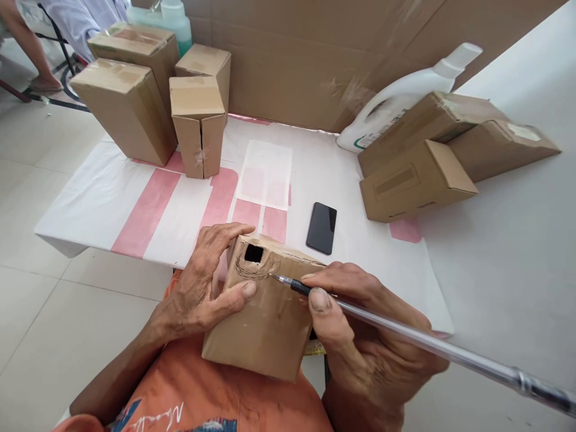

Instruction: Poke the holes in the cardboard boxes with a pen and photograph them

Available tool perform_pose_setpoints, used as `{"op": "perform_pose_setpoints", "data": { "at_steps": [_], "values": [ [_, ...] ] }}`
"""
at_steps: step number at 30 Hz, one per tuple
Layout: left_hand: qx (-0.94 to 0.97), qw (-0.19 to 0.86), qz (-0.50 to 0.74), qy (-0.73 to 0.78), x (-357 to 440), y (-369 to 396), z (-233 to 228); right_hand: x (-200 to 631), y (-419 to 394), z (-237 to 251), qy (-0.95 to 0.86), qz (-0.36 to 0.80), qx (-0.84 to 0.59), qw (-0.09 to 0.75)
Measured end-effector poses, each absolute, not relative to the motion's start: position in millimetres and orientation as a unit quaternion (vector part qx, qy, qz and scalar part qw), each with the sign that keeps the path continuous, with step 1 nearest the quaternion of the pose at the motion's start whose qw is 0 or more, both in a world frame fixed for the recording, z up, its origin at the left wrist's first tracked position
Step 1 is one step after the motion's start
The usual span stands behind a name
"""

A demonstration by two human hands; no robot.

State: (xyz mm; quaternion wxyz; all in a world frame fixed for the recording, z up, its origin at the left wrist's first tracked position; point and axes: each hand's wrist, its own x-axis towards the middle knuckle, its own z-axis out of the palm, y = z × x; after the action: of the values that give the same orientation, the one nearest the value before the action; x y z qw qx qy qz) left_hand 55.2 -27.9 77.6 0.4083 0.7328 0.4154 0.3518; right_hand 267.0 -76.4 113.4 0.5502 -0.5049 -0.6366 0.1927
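Observation:
My left hand (pixel 211 282) grips the left side of a cardboard box (pixel 265 324), thumb across its face and fingers over the far edge. The box rests against my lap, tilted toward me. Near its top left corner is a dark square hole (pixel 254 254), with scribbled pen lines curving below and beside it. Between thumb and fingers, my right hand (pixel 360 324) pinches a clear-barrelled pen (pixel 405 336) with a black grip. The pen tip is at the right end of the scribbled lines, on or very close to the cardboard.
A black phone (pixel 321 228) and a white paper sheet (pixel 264 174) lie on the white and pink table cover (pixel 148 210). Cardboard boxes (pixel 126 108) stand at left, others (pixel 414 180) at right beside a white jug (pixel 400 96). Behind rises a large cardboard panel (pixel 288 66). Another person's leg (pixel 33 48) shows far left.

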Motion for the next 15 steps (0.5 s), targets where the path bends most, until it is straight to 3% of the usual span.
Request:
{"op": "perform_pose_setpoints", "data": {
  "at_steps": [5,11,13,15],
  "values": [
    [0.732,0.410,0.348,0.418,53,-26,76,262,-68,118,-0.613,0.150,-0.522,0.574],
    [0.720,0.415,0.352,0.431,47,-24,75,293,-8,93,-0.416,0.167,-0.526,0.722],
    [0.716,0.417,0.350,0.436,46,-23,75,311,16,65,-0.421,0.184,-0.623,0.633],
    [0.708,0.422,0.347,0.447,46,-23,75,324,32,35,-0.493,0.230,-0.737,0.400]
  ]
}}
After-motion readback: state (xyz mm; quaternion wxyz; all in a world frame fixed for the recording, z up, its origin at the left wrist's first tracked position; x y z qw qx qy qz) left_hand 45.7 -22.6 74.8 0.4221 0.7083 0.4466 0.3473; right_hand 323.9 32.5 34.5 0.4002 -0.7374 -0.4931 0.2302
